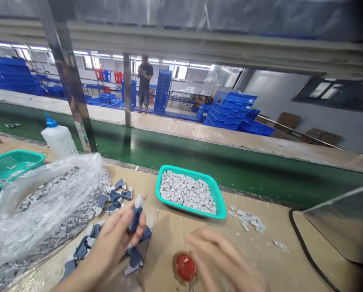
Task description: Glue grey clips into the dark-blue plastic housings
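Note:
My left hand (117, 231) is closed around a small dark blue and light grey plastic part (135, 215), its grey tip pointing up. More such blue-grey plastic parts (83, 246) lie beside and beneath that hand. My right hand (224, 259), a little blurred, has its fingers stretched out and the thumb apart, with nothing visible in it. Close to its thumb is a small round dish with something red (185, 266) in it; a thin stem shows at its lower edge. Beyond both hands stands a green basket (221, 202) full of small light grey pieces (187, 192).
A clear plastic bag (47, 202) of grey pieces fills the left, near another green basket (32, 156) and a white bottle (59, 140) with a blue cap. Loose grey pieces (250, 220) and a black cable (306, 247) lie right. Past the green belt (181, 152) stands a person (145, 83).

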Available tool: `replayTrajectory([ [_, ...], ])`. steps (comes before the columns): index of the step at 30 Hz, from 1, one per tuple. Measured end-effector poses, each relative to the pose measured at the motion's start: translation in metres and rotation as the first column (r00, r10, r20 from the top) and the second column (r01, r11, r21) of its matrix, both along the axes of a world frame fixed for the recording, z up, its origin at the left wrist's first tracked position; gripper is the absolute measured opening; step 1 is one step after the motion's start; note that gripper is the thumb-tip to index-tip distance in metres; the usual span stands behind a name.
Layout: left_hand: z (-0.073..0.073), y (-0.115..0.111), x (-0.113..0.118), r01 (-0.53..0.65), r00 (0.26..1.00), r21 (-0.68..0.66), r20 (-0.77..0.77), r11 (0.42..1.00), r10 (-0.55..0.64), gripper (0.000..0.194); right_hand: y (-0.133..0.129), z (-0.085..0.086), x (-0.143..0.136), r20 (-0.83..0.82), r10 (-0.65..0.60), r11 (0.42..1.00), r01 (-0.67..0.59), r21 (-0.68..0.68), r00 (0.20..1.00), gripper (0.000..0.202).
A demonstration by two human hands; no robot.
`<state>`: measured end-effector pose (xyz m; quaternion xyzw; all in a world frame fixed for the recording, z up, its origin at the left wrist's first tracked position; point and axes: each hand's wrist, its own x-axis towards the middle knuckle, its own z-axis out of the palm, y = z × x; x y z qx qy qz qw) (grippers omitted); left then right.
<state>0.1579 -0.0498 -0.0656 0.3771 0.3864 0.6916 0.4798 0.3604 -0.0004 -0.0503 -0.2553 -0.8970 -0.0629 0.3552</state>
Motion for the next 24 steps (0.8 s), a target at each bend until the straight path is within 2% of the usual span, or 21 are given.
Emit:
replayTrajectory([
  [1, 0.005, 0.015, -0.014, -0.032, 0.978, 0.054, -0.204, 0.998, 0.042, 0.053, 0.022, 0.010, 0.005, 0.055, -0.119, 0.986, 0.125, -0.110, 0.991, 0.024],
  [2, 0.011, 0.033, -0.027, -0.046, 0.940, 0.094, -0.333, 0.995, 0.075, 0.049, 0.044, 0.018, 0.008, 0.167, -0.265, 0.909, 0.303, -0.285, 0.950, 0.029],
  [3, 0.015, 0.052, -0.038, -0.051, 0.902, 0.132, -0.419, 0.990, 0.103, 0.044, 0.066, 0.024, 0.008, 0.225, -0.310, 0.866, 0.372, -0.333, 0.924, 0.033],
  [5, 0.022, 0.092, -0.055, -0.047, 0.796, 0.182, -0.587, 0.982, 0.147, 0.035, 0.103, 0.029, 0.003, 0.322, -0.340, 0.810, 0.449, -0.377, 0.884, 0.037],
  [7, 0.029, 0.133, -0.063, -0.070, 0.661, 0.220, -0.720, 0.973, 0.211, 0.033, 0.126, 0.029, -0.004, 0.398, -0.329, 0.783, 0.483, -0.391, 0.856, 0.041],
  [10, 0.038, 0.183, -0.068, -0.137, 0.466, 0.243, -0.839, 0.960, 0.279, 0.026, 0.141, 0.028, -0.009, 0.482, -0.294, 0.756, 0.509, -0.412, 0.826, 0.041],
  [13, 0.044, 0.207, -0.073, -0.172, 0.297, 0.247, -0.910, 0.954, 0.289, 0.029, 0.144, 0.028, -0.008, 0.510, -0.283, 0.735, 0.525, -0.428, 0.812, 0.031],
  [15, 0.047, 0.204, -0.078, -0.159, 0.197, 0.261, -0.937, 0.952, 0.290, 0.041, 0.145, 0.029, -0.006, 0.505, -0.278, 0.722, 0.525, -0.452, 0.817, 0.030],
  [17, 0.047, 0.186, -0.087, -0.131, 0.109, 0.249, -0.958, 0.960, 0.264, 0.048, 0.145, 0.028, -0.005, 0.496, -0.266, 0.707, 0.517, -0.482, 0.826, 0.031],
  [19, 0.045, 0.157, -0.097, -0.105, 0.029, 0.188, -0.981, 0.977, 0.192, 0.046, 0.145, 0.027, -0.005, 0.491, -0.254, 0.696, 0.510, -0.506, 0.834, 0.030],
  [21, 0.038, 0.120, -0.107, -0.114, -0.038, 0.101, -0.994, 0.988, 0.098, 0.033, 0.144, 0.026, -0.006, 0.475, -0.252, 0.695, 0.499, -0.518, 0.843, 0.026],
  [24, 0.020, 0.067, -0.117, -0.182, -0.079, -0.002, -0.997, 0.983, -0.016, 0.029, 0.144, 0.026, -0.008, 0.422, -0.269, 0.702, 0.476, -0.530, 0.866, 0.023],
])
